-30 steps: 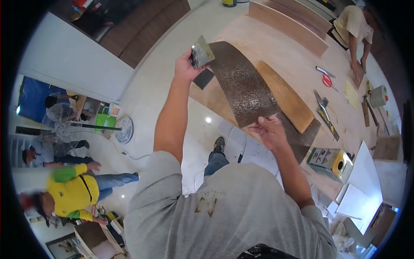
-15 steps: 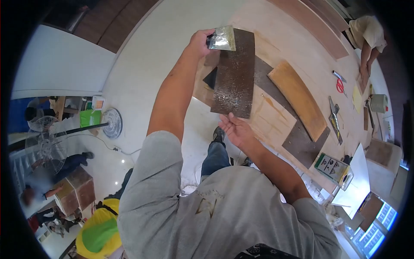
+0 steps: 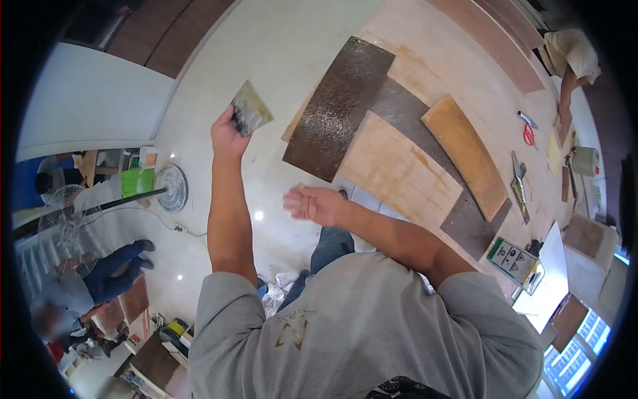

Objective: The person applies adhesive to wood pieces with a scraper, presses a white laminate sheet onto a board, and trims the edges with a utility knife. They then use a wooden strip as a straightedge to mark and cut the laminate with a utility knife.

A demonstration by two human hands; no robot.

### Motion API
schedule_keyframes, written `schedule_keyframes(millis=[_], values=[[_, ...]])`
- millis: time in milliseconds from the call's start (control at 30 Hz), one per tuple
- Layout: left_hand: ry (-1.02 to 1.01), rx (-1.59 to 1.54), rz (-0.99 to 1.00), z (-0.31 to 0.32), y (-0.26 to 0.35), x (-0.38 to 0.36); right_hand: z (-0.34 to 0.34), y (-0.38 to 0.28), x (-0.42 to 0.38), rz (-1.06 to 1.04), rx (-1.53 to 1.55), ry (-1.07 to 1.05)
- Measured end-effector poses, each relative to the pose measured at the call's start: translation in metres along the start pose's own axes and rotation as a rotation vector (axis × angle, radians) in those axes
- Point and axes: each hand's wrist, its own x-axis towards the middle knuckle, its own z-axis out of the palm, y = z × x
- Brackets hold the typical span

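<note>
1. The left hand (image 3: 230,136) has its grip closed on a flat, flared spreader with a shiny, smeared blade (image 3: 251,110), raised beside the table (image 3: 419,50). A slack hold could let it tip, and any wet residue could drip.
2. The right hand (image 3: 316,205) is empty, fingers apart and blurred by motion, near the lower end of the dark brown, glossy rectangular sheet (image 3: 339,110). If that gloss is wet, a brush of the fingers could smear it.
3. The sheet lies at the table's near side, its lower end jutting past the edge; a knock from the forearm could tip it towards the pale floor (image 3: 179,239).
4. It overlaps a pale wooden panel (image 3: 402,169) and a dark brown flat panel (image 3: 405,100); tacky faces could stick together askew.
5. The white-and-green labelled metal can (image 3: 513,261) stands near the right elbow, which could bump it.
</note>
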Motion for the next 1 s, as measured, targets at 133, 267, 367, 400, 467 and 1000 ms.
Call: schedule_keyframes(millis=[133, 267, 367, 400, 467, 1000], values=[[-0.027, -0.029, -0.065, -0.005, -0.022, -0.045, 0.04, -0.018, -0.084, 0.087, -0.487, -0.029], [-0.108, -0.102, -0.175, 0.017, -0.066, -0.086, -0.007, -0.06, -0.189, -0.423, -0.804, 0.308], [-0.17, -0.077, -0.28, 0.034, -0.107, -0.092, -0.074, -0.104, -0.277, -0.737, -1.033, 1.01], [-0.181, -0.061, -0.313, 0.043, -0.12, -0.092, -0.097, -0.118, -0.307, -0.76, -1.146, 1.198], [-0.065, 0.114, -0.247, 0.064, -0.14, -0.085, -0.125, -0.131, -0.357, -0.705, -1.252, 1.55], [0.23, 1.931, 0.548, 0.213, -0.146, -0.038, -0.173, -0.121, -0.429, -0.927, -1.195, 1.82]])
